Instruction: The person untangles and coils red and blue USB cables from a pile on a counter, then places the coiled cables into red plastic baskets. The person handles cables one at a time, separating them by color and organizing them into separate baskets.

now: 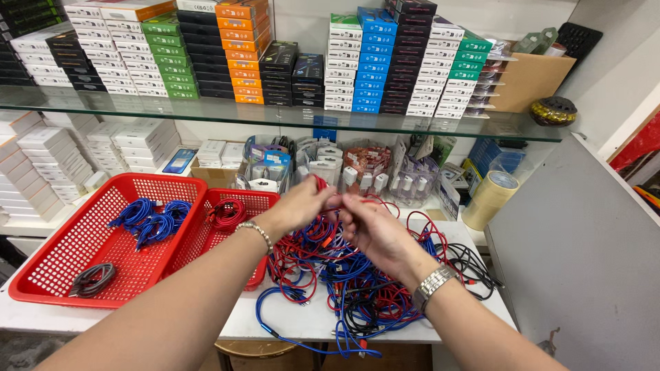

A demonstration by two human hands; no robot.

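At the left edge of the table (41,317) stands a big red basket (103,233) with blue cables (152,218) and a grey one (93,278). The left hand (299,206) and right hand (375,230) meet above the tangled pile of cables (344,275) near the right edge, fingers pinched narrow on one red cable (330,203). It seems to be the pulling-free step; next this cable needs careful drawing out of the knot.

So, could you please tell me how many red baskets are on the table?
2: a large red basket at the left holding blue and grey cables, and a smaller red basket beside it, partly hidden by the left arm.
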